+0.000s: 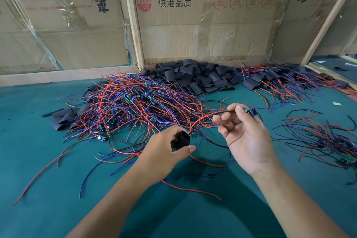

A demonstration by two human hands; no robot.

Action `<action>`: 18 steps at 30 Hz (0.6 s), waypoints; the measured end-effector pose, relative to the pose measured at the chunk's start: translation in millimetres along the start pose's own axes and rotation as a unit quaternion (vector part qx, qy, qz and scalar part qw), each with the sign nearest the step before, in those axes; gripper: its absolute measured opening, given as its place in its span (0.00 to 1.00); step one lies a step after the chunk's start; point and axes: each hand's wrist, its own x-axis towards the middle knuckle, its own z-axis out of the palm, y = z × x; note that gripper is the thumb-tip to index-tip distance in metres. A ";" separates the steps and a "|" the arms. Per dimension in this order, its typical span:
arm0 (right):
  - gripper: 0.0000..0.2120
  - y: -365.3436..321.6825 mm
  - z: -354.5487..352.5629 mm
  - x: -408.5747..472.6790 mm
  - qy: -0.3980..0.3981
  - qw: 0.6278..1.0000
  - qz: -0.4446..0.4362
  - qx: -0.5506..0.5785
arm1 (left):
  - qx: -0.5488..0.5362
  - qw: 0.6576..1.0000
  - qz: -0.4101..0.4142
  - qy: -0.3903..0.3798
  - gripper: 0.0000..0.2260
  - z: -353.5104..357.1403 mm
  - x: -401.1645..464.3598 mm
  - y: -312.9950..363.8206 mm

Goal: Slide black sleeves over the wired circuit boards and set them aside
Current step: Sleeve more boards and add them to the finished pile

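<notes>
My left hand (166,152) grips a black sleeve (182,140) with its open mouth facing right. Red and black wires (204,118) enter that mouth. My right hand (245,135) pinches the same wires between thumb and forefinger, close to a small circuit board (252,112) that sticks out beyond the fingers. Behind my hands lies a big tangle of wired boards (135,102) with red and blue leads. A heap of loose black sleeves (193,77) lies at the back against the cardboard.
Sleeved boards with wires are piled at the back right (280,81). Another bundle of wired boards (332,141) lies at the right. A few flat sleeves (61,118) lie at the left. Cardboard walls (202,25) close off the green table (58,189) at the back.
</notes>
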 end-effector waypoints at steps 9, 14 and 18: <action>0.08 3.6 1.2 -2.1 -0.019 0.999 0.006 -0.031 | -0.057 0.998 -0.001 -0.006 0.12 0.2 -1.5 8.4; 0.17 6.4 4.7 -3.3 -0.053 0.998 0.033 -0.031 | -0.028 0.999 0.015 0.001 0.08 -1.7 -2.0 9.3; 0.24 5.5 3.7 -4.9 -0.078 0.994 0.055 -0.047 | 0.031 0.999 0.035 0.013 0.07 -4.6 -3.5 13.3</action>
